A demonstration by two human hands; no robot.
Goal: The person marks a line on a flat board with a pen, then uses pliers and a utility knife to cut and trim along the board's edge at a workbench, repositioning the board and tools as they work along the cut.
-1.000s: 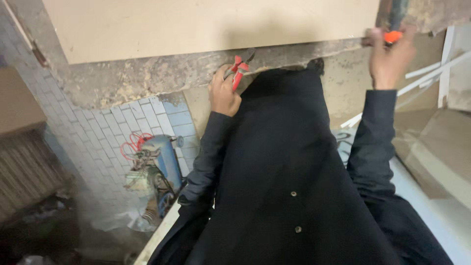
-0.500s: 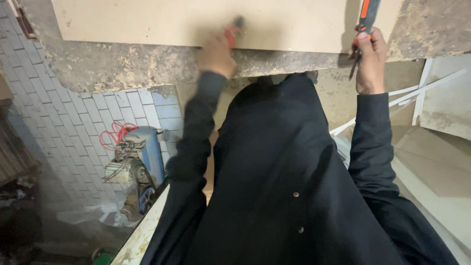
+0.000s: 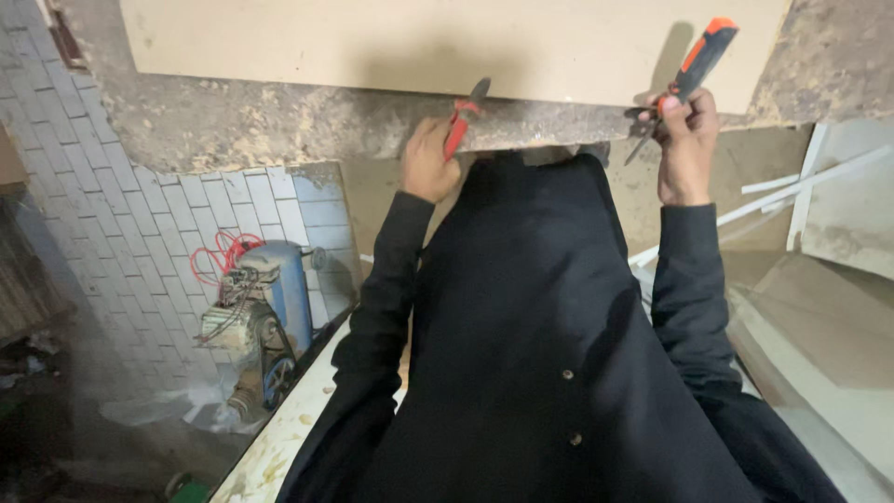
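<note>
Left hand (image 3: 426, 168) gripped red-handled pliers (image 3: 463, 116); right hand (image 3: 687, 140) clasped an orange-and-black-handled screwdriver (image 3: 691, 79). Both tools were raised just before the pale beige board (image 3: 419, 47); no work on it showed.

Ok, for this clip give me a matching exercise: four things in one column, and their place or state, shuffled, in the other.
Things:
1. left hand
2. right hand
3. pale board
4. blue machine

Place or state:
A. stands low on the left by the white tiles, with red wires
B. lies flat across the top of the view
C. holds a tool with an orange and black handle, tilted up
D. holds a small red-handled tool at the board's near edge

Pairs: 1-D, 2-C, 3-B, 4-A
</note>
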